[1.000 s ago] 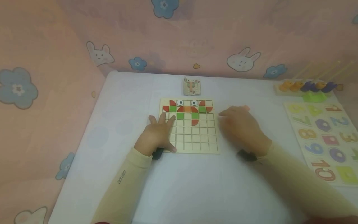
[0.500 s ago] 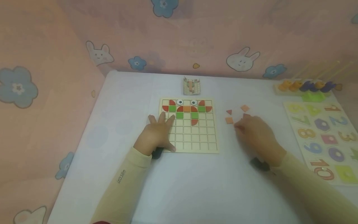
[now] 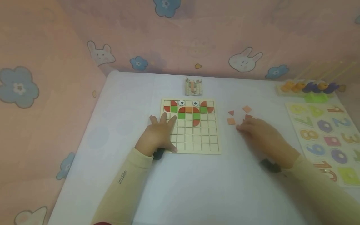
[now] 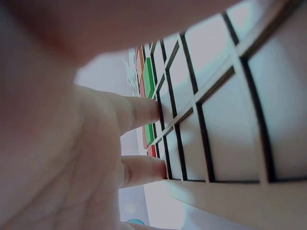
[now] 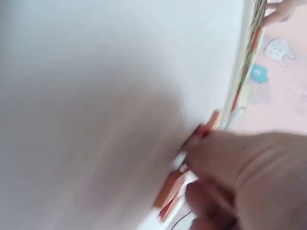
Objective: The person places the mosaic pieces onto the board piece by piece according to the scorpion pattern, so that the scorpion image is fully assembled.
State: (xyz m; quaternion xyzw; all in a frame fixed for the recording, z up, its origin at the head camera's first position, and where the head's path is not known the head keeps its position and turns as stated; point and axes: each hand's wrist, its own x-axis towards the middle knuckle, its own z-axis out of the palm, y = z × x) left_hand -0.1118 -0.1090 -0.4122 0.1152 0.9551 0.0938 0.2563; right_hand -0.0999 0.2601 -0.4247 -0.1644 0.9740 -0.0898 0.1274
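A square wooden grid board (image 3: 204, 135) lies on the white table, its upper part filled with red, green and orange tiles and two eye tiles. My left hand (image 3: 156, 136) rests on its left side, fingers spread; in the left wrist view two fingertips (image 4: 154, 168) touch the grid. To the right of the board, my right hand (image 3: 264, 137) is low over loose pieces, fingers bent. An orange square (image 3: 231, 121), a red triangle (image 3: 231, 112) and another orange square (image 3: 247, 109) lie beside it. A red piece (image 3: 248, 117) is partly covered; blur hides whether the fingertips pinch one.
A small picture card (image 3: 193, 87) stands behind the board. At the right lies a number and shape puzzle board (image 3: 306, 153). Behind that are a pegged toy with orange and purple figures (image 3: 310, 87) and a green piece (image 3: 316, 98).
My right hand has moved right, away from the board's edge and over the loose pieces, uncovering several of them. My left hand and the tiles on the board stay the same.
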